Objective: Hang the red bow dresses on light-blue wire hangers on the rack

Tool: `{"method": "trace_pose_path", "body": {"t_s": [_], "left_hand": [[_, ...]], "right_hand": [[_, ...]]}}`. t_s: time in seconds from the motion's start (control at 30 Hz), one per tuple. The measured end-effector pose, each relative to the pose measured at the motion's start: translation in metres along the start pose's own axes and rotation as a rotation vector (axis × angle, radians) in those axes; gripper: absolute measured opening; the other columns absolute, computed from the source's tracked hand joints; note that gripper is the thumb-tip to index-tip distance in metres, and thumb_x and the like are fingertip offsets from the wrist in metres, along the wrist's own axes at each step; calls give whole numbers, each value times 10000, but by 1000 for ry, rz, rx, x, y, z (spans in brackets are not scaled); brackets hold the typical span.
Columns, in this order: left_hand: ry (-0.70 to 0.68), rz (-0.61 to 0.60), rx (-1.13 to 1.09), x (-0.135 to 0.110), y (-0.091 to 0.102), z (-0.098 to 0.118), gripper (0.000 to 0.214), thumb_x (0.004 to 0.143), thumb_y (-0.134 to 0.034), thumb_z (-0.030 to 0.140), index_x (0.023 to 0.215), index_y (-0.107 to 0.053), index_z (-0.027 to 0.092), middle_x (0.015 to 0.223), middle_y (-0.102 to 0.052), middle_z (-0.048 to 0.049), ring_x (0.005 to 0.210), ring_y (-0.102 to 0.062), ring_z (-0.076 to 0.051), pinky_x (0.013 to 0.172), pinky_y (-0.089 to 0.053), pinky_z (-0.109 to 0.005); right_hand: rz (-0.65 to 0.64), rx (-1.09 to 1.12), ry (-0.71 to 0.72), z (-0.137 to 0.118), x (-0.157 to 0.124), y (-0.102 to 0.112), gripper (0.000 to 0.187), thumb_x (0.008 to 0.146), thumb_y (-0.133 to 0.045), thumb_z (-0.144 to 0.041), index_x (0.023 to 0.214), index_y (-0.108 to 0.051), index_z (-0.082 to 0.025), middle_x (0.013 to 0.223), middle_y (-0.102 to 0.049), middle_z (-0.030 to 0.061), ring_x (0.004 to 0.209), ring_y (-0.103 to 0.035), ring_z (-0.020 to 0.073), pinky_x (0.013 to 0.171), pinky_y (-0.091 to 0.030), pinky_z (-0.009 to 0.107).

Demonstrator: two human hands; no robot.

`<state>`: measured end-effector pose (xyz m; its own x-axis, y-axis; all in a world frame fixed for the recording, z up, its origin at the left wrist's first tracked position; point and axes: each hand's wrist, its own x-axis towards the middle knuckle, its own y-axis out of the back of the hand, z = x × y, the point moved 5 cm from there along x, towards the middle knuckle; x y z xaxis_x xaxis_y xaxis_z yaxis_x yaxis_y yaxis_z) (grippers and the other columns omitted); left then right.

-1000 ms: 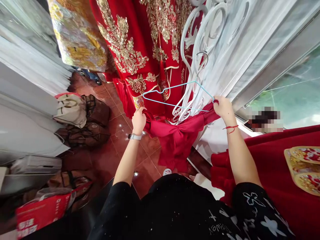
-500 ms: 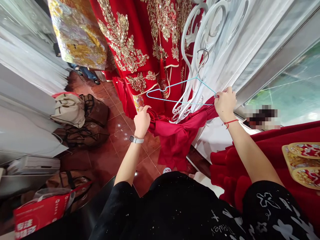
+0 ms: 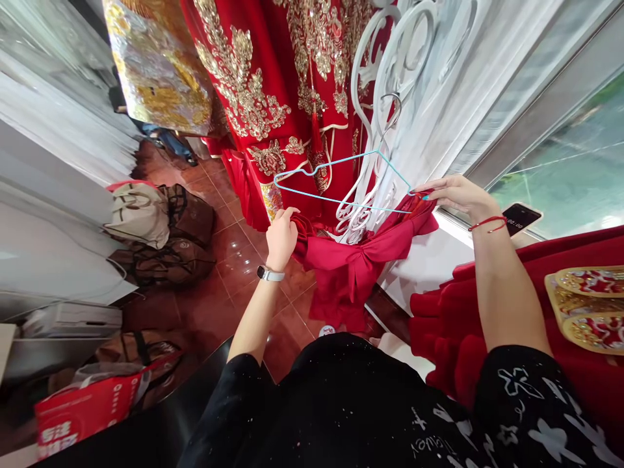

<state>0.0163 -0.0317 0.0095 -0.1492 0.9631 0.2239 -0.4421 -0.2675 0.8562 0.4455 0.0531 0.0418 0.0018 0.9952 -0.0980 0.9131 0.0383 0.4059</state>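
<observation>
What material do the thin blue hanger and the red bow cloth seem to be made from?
The blue hanger looks like thin wire with a smooth plastic coating: it keeps sharp bends, and its hook seems bare grey metal. The red bow looks like satin, perhaps polyester, because its folds have a soft sheen.

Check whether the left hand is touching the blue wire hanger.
Apart: the head view shows a clear gap between the left hand and the blue wire hanger.

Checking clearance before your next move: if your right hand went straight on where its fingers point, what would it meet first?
The right hand would meet the end of the light-blue wire hanger first, right at its fingertips, though depth is unclear.
</observation>
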Motion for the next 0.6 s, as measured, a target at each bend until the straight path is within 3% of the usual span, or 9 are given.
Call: {"method": "trace_pose_path", "body": {"t_s": [0.13,0.27,0.37,0.43,0.5,0.6], "left_hand": [[-6,33,-32,-6,1,-3,472,955,-401,67,1297,-667,253,1353,-685,-71,1151,-698,-253,913,-547,-343],[-18,69,-52,-11,-1,-3,463,949,-397,72,1287,-668,235,1340,-685,-74,1123,-700,-253,890,-547,-340],[-23,55,-43,-10,-5,0,466,958,-395,89,1317,-655,236,1344,-676,-84,1104,-703,-250,864,-547,-333],[-22,28,-9,-7,-7,2,488,967,-391,101,1364,-636,242,1380,-656,-94,1095,-706,-254,849,-545,-331],[-22,-5,49,-3,-9,3,512,976,-376,110,1404,-619,248,1410,-634,-103,1089,-709,-261,836,-543,-333],[-52,-69,132,4,-12,2,518,975,-368,108,1402,-628,246,1386,-627,-117,1080,-711,-268,836,-546,-336]], "right_hand": [[84,273,-105,28,2,-10,272,686,-666,-6,872,-800,-154,895,-807,81,788,-736,154,746,-619,238],[310,263,-134,60,2,-21,195,699,-605,-40,778,-739,-157,688,-724,33,633,-658,134,631,-572,233],[449,52,-88,74,-4,-27,120,738,-595,-121,743,-706,-167,594,-647,26,628,-630,183,655,-579,304],[516,-125,-29,77,-10,-30,74,733,-628,-173,741,-701,-175,653,-688,70,738,-678,250,754,-601,375],[505,-263,28,77,-14,-34,49,723,-642,-200,739,-688,-191,760,-744,120,837,-707,300,835,-602,424],[406,-393,110,76,-18,-41,55,742,-605,-198,727,-652,-225,843,-776,131,842,-713,292,875,-597,441]]}}
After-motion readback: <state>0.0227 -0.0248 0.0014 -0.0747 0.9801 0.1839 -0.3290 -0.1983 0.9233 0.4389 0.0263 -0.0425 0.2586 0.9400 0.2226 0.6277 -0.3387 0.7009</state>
